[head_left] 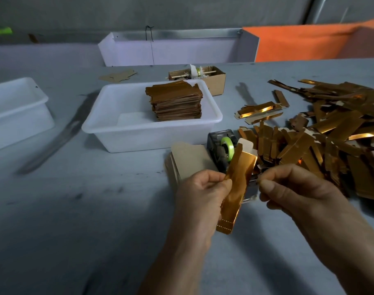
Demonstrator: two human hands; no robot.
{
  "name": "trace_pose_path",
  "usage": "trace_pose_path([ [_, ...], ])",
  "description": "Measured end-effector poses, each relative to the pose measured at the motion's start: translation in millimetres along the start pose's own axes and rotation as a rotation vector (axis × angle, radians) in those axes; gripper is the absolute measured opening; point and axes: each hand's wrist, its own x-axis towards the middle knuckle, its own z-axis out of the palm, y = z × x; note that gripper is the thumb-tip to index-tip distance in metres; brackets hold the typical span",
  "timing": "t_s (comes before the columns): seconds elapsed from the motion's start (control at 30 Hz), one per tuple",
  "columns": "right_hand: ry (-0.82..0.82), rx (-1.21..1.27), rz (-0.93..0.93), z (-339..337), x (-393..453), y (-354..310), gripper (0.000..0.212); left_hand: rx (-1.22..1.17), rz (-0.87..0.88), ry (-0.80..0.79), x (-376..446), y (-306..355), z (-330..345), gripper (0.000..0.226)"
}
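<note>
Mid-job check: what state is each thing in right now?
gold carton, part-formed, pinched by left hand
right hand, fingertips pinched, contents unclear
tape dispenser, loaded with green roll
white tub, holds neat stack
loose cartons, heaped
cardboard box, open

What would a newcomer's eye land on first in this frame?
The shiny gold carton blank pinched in the left hand at centre, in front of a tape dispenser. To the right sprawls a loose heap of gold blanks; behind, a white tub holds a neat stack.
</note>
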Motion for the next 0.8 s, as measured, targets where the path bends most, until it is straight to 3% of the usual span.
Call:
trace_pose_path([
  [0.2, -0.121, -0.198, -0.136, 6.0, 4.5, -10.8, 0.020, -0.191, -0.081, -0.061, -6.8, 3.4, 3.8, 0.004],
  [0.5, -0.048, -0.364, -0.267, 12.2, 9.0, -2.0, 0.024, -0.251, -0.044, -0.121, -13.2, 6.9, 1.3, 0.012],
  [0.67, 0.030, -0.411, -0.216, 11.5, 11.4, -0.2, 0.035, -0.243, -0.046, -0.141, -15.4, 8.6, 1.1, 0.015],
  [0.8, 0.036, -0.427, -0.214, 11.4, 11.9, 1.1, 0.027, -0.230, -0.078, -0.177, -15.2, 8.2, -1.6, 0.010],
])
